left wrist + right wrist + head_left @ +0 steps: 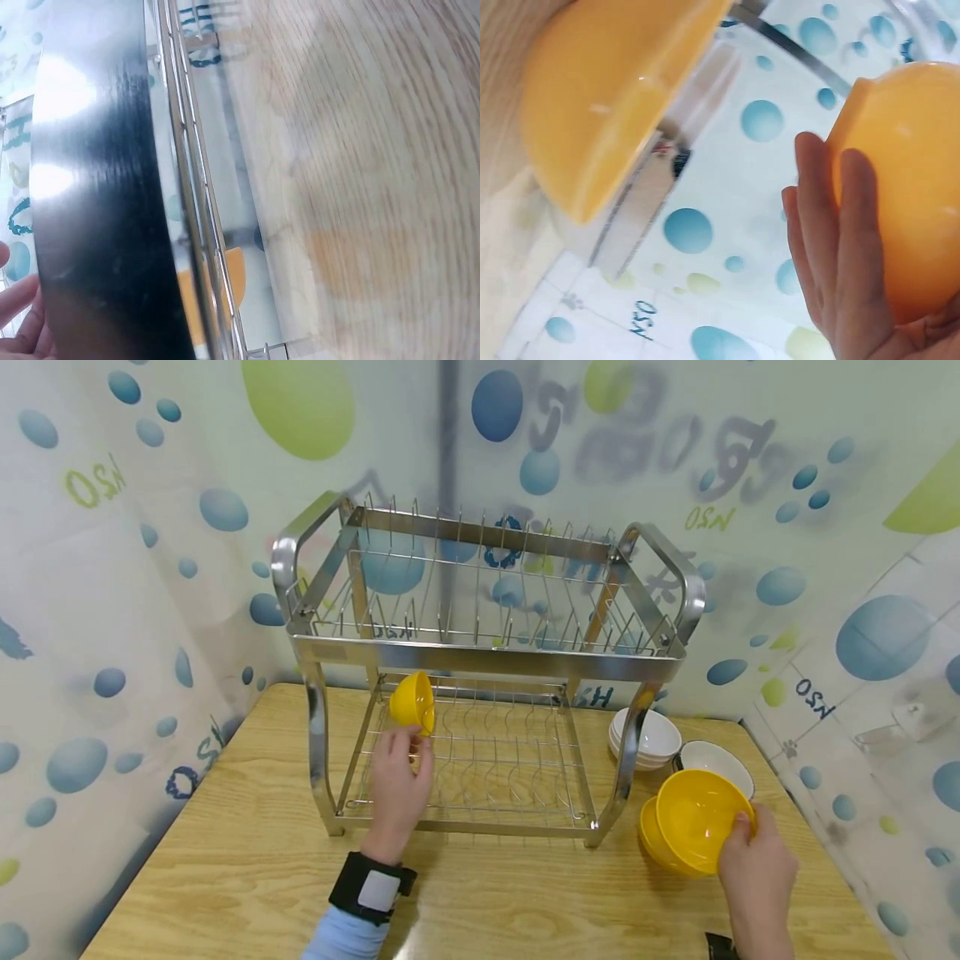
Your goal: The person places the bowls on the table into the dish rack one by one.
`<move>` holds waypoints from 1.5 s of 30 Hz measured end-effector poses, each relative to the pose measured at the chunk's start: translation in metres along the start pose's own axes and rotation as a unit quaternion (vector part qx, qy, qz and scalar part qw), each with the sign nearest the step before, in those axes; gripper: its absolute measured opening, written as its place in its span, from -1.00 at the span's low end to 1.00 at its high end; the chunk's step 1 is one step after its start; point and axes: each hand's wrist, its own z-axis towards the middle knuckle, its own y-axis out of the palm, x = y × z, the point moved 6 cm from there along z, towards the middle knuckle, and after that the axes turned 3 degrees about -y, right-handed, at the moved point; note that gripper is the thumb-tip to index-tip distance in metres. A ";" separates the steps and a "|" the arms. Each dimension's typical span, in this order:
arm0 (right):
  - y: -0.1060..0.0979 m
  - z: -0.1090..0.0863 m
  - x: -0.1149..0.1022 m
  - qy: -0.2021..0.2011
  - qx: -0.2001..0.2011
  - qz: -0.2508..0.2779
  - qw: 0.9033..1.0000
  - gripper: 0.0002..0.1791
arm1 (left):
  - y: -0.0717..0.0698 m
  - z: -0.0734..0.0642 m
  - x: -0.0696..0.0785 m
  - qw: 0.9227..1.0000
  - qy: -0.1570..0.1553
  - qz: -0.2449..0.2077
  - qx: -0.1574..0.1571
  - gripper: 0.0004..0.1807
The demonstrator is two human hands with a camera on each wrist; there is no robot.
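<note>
While the left hand (401,777) pinches a small yellow bowl (412,701) in the dish rack (480,656), the right hand (757,864) grips another.
Right fingers (832,225) curl round the large yellow bowl (697,818), tilted above a second on the worktop (225,860).

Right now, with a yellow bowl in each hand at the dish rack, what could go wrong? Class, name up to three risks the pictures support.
1. The left hand holds the small yellow bowl on edge on the rack's lower tier; if it isn't seated between wires, it may tip or roll.
2. The right hand grips the large yellow bowl only at its rim, tilted; it could slip.
3. That bowl sits close to the white bowls; a swing might knock them.
</note>
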 end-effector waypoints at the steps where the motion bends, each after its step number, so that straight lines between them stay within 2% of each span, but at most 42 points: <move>1: -0.001 -0.002 -0.002 0.000 -0.003 0.002 1.000 -0.53 | 0.001 0.000 0.001 1.000 -0.001 0.001 -0.007 -0.79; 4: -0.005 -0.008 -0.009 -0.004 -0.005 0.008 1.000 -0.54 | 0.004 0.000 0.003 0.999 -0.012 -0.002 -0.034 -0.75; 10: -0.009 -0.022 -0.029 -0.020 -0.012 0.020 1.000 -0.56 | 0.011 -0.002 0.003 0.993 -0.054 -0.005 -0.101 -0.60; 15: -0.006 -0.031 -0.046 -0.043 -0.019 0.023 0.999 -0.61 | 0.016 -0.003 0.003 0.989 -0.070 -0.011 -0.134 -0.51; 21: 0.003 -0.035 -0.060 -0.066 -0.028 0.024 0.997 -0.62 | 0.016 -0.005 0.004 0.986 -0.081 -0.012 -0.148 -0.48; 27: 0.009 -0.037 -0.071 -0.082 -0.042 0.027 0.995 -0.61 | 0.014 -0.004 0.004 0.986 -0.086 -0.014 -0.145 -0.47; 40: 0.021 -0.046 -0.092 -0.176 -0.012 0.039 0.984 -0.78 | 0.015 -0.004 0.011 0.986 -0.074 -0.026 -0.144 -0.48; 45: 0.027 -0.047 -0.098 -0.193 -0.018 0.041 0.980 -0.78 | 0.018 -0.005 0.012 0.985 -0.076 -0.039 -0.151 -0.43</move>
